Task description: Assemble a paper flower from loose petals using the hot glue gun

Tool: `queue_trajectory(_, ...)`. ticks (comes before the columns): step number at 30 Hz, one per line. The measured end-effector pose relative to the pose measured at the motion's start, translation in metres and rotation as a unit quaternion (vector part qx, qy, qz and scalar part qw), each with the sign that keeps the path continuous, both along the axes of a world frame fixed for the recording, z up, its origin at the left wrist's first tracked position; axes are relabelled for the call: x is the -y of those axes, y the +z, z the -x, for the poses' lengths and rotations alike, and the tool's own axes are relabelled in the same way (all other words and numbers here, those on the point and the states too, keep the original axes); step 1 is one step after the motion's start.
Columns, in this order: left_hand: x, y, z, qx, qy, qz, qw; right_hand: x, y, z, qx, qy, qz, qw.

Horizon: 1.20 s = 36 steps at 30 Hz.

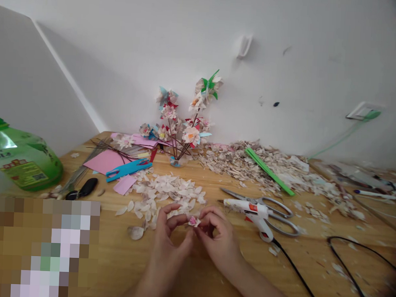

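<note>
Between my fingertips is a small handmade flower (193,221) with pale petals round a pink centre. My right hand (222,239) is closed in a pinch on the flower's right side. From the left, the thumb and fingers of my left hand (167,248) curl in and grip it too. Just beyond my hands lies a spread of loose whitish petals (173,191). To the right of my right hand, a white glue gun (257,211) rests across grey-handled scissors (288,231). The flower's underside is hidden by my fingers.
Flower stems stand in a small clear cup (179,161) near the wall. Pink paper (103,162) and blue strips (128,169) lie left. A green jug (27,158) stands far left. A green strip (269,171) crosses dried scraps (226,163); a black cable (297,273) runs right.
</note>
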<state>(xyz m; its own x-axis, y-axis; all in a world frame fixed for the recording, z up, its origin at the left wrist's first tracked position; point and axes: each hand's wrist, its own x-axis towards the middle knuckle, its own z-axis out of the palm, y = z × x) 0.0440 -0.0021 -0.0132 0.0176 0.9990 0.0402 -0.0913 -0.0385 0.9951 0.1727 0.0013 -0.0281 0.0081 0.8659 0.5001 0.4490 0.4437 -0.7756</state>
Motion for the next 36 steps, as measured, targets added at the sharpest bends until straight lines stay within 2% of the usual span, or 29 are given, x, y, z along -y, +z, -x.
queue_trajectory(7,0.005,-0.011,-0.005,0.130,-0.025,0.041,0.990,-0.001,0.000,-0.004,0.049,-0.029,0.004,0.998)
queue_trajectory(14,0.004,-0.015,-0.002,0.221,-0.082,0.064,0.970,-0.002,0.001,-0.005,0.062,-0.052,-0.014,0.997)
queue_trajectory(23,0.001,-0.016,0.003,0.252,-0.100,0.073,0.960,-0.002,0.003,-0.005,0.061,-0.042,-0.009,0.997)
queue_trajectory(28,-0.006,-0.020,0.008,0.267,-0.102,0.090,0.954,-0.003,0.000,-0.006,0.012,-0.027,0.022,0.999)
queue_trajectory(31,-0.011,-0.017,0.015,0.260,-0.079,0.063,0.960,-0.006,-0.001,-0.007,-0.035,-0.025,0.043,0.998)
queue_trajectory(34,-0.015,-0.007,0.024,0.230,-0.002,0.020,0.973,-0.006,0.001,-0.010,-0.041,0.003,0.069,0.997)
queue_trajectory(36,-0.017,0.000,0.031,0.202,0.057,-0.027,0.977,-0.004,0.006,-0.013,0.005,0.040,0.089,0.995)
